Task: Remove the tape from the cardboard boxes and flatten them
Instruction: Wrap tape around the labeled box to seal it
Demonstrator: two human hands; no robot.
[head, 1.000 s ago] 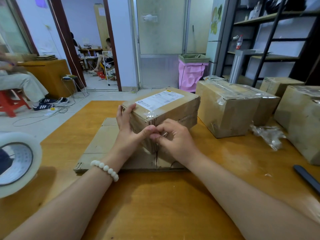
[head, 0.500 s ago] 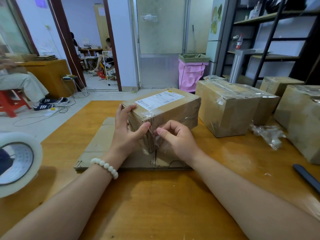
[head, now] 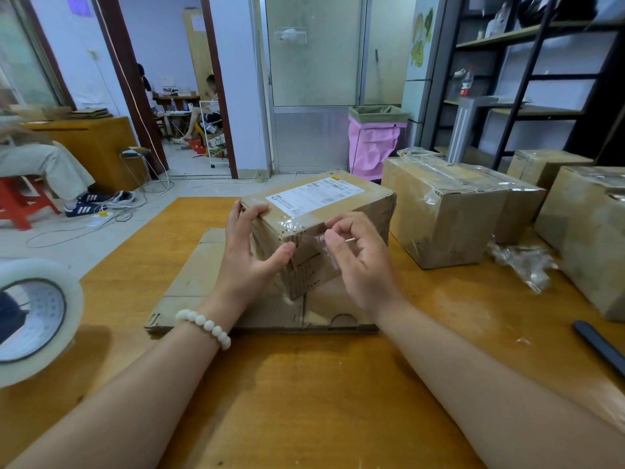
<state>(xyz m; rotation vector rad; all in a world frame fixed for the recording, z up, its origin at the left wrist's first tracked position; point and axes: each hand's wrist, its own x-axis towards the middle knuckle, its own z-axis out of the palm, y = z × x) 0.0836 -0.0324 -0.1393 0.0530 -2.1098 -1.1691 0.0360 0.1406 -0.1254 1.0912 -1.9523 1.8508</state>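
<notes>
Orange table (head: 321, 384) carries flattened cardboard (head: 203, 279) at centre; taped, labelled box (head: 355, 211) rests on it, long axis toward the far-right corner. Left hand (head: 250, 255) grips its near end; right hand (head: 362, 262) pinches peeled tape (head: 326, 252).

Close right of our right grip (head: 358, 255) taped boxes (head: 449, 218) wall us in; nearer us the surface (head: 304, 394) lies open; far left stands a tape roll (head: 37, 319).

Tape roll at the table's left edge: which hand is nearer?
Left. The left hand grips a corner of the labelled box, toward the tape roll; the right hand pinches clear tape at the box front, farther right.
</notes>
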